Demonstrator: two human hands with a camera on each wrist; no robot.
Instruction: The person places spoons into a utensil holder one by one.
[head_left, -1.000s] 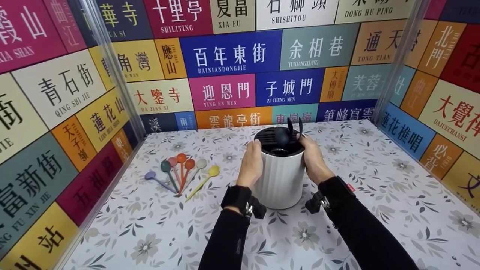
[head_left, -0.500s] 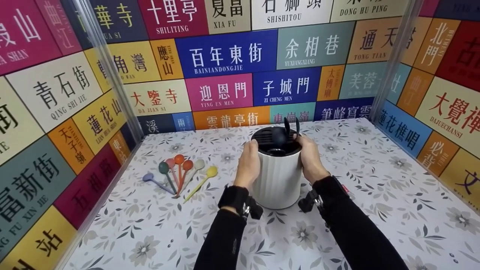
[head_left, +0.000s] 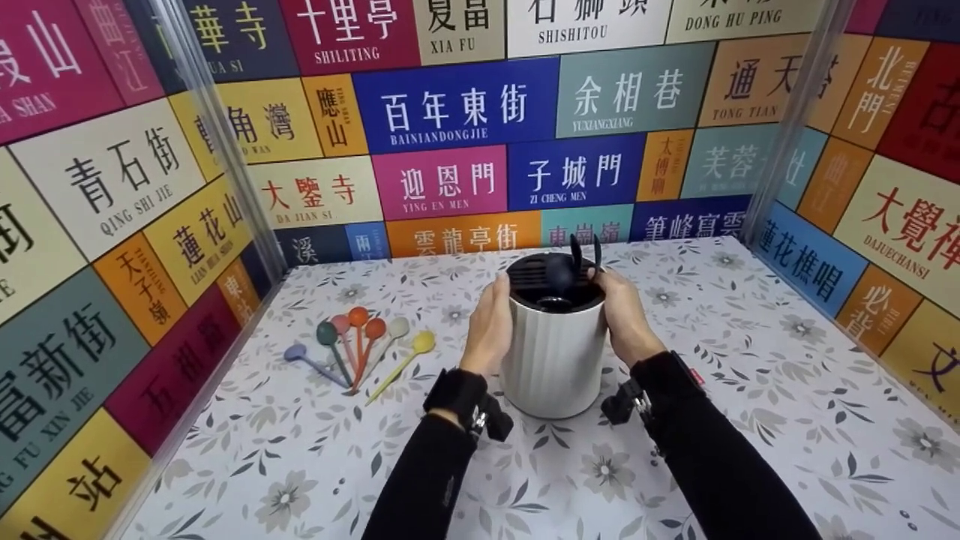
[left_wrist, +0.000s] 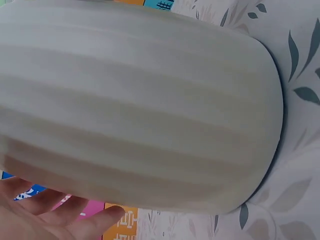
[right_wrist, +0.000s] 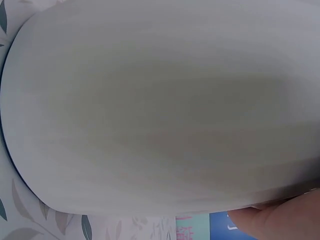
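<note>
A white ribbed utensil holder (head_left: pixel 553 360) stands upright on the flowered table covering. Its black slotted top (head_left: pixel 529 271) has a dark round-headed utensil (head_left: pixel 560 271) and two slim dark utensil tips standing up from it. My left hand (head_left: pixel 489 326) is beside the holder's left wall near the rim; in the left wrist view its fingers (left_wrist: pixel 95 217) are extended and spread, with gaps between them. On the opposite side, my right hand (head_left: pixel 624 315) holds the holder's wall close under the rim. A finger of it shows at the holder's lower edge in the right wrist view.
Several small coloured spoons (head_left: pixel 360 337) lie fanned out to the left of the holder, with a yellow spoon (head_left: pixel 405 364) nearest to it. Walls of colourful sign panels (head_left: pixel 454 105) enclose the back and both sides of the table.
My left hand has eased slightly left, away from the holder's wall. The right hand stays at its side, and the holder and spoons keep their places.
</note>
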